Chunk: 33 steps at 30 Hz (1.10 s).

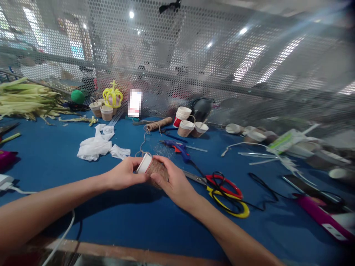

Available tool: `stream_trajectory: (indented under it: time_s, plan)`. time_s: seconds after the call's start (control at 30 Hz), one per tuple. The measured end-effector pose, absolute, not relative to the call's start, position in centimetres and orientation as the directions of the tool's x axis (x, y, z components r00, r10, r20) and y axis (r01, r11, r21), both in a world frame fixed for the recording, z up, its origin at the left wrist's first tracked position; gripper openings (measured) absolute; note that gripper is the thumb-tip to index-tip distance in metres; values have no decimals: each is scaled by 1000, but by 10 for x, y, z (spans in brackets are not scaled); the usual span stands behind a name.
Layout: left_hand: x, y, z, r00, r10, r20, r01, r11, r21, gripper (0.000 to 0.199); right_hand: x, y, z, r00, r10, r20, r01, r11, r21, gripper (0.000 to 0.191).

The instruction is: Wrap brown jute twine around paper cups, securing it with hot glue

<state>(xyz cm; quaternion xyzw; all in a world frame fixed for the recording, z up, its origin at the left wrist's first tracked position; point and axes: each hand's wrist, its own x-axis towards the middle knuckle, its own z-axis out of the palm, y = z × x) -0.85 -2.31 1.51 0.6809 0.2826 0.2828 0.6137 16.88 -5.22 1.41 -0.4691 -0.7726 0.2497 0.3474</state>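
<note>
Between my hands, just above the blue table [111, 218], a small white paper cup [144, 164] lies tilted on its side, its lower part wound with brown twine. My left hand [126, 173] grips the white rim end, thumb below and fingers above. Around the twine-covered end my right hand [172, 180] is closed, its thumb pressed on the winding. A loose strand of twine runs from the cup to a twine roll [159, 124] farther back. A blue hot glue gun [180, 149] lies just beyond my right hand. Close beside that hand are scissors [222, 192] with red and yellow handles.
Crumpled white tissue [95, 146] lies at left. Several cups [186, 128] stand behind the glue gun, more lie at right with glue sticks [257, 157]. A magenta power strip [323, 214] and black cable occupy the right. A perforated metal screen [155, 62] closes the back.
</note>
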Motion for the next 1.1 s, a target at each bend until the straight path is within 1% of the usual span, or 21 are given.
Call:
stream_trajectory:
  time_s: [0.1, 0.2, 0.3, 0.37, 0.43, 0.53, 0.57, 0.63, 0.67, 0.73, 0.77, 0.8, 0.9, 0.97, 1.03, 1.1]
  plan:
    - [-9, -25, 14, 710, 703, 41, 137, -195, 971, 18, 170, -48, 24, -324, 899, 295, 505, 428, -750, 37]
    - [-10, -28, 15, 750, 660, 46, 211, -305, 929, 16, 169, -41, 34, -348, 921, 174, 434, 323, -841, 40]
    - [-10, -31, 17, 794, 599, 105, 184, -402, 897, 13, 165, -32, 38, -393, 919, 24, 370, 182, -911, 47]
    - [-10, -32, 18, 819, 558, 131, 159, -440, 884, 11, 160, -26, 42, -449, 893, -37, 340, 132, -931, 49]
    - [-10, -32, 17, 835, 531, 140, 146, -460, 876, 10, 153, -21, 47, -505, 862, -41, 339, 155, -928, 42]
    - [-9, -33, 13, 848, 508, 153, 110, -452, 885, 12, 137, -17, 60, -573, 819, -20, 354, 226, -907, 19]
    - [-8, -33, 11, 849, 504, 157, 98, -443, 891, 13, 131, -16, 64, -604, 797, -20, 350, 243, -905, 15]
    - [-8, -33, 8, 849, 502, 167, 88, -446, 891, 14, 121, -12, 71, -653, 757, -19, 339, 270, -901, 16]
    - [-7, -32, 7, 844, 506, 177, 93, -464, 881, 14, 119, -9, 74, -646, 763, -16, 363, 288, -886, 17]
    - [-7, -32, 5, 831, 516, 208, 105, -512, 852, 12, 122, 2, 77, -543, 840, -2, 482, 310, -820, 17]
    - [-7, -31, 4, 826, 519, 220, 111, -533, 839, 11, 129, 9, 77, -439, 898, 17, 581, 299, -757, 16]
    - [-7, -31, 3, 826, 517, 226, 110, -540, 834, 11, 139, 17, 77, -343, 939, 35, 653, 265, -709, 16]
    - [-7, -30, 1, 828, 523, 203, 120, -519, 847, 12, 185, 35, 74, -101, 993, 60, 790, 117, -602, 23]
    - [-7, -30, 0, 827, 533, 180, 123, -483, 867, 13, 218, 41, 68, 27, 999, 26, 849, -9, -528, 20]
    - [-7, -30, -1, 827, 541, 153, 131, -449, 884, 15, 241, 43, 57, 114, 992, -51, 875, -124, -468, 15]
    - [-7, -31, -1, 829, 545, 124, 146, -426, 893, 18, 252, 43, 42, 165, 978, -131, 876, -206, -436, 22]
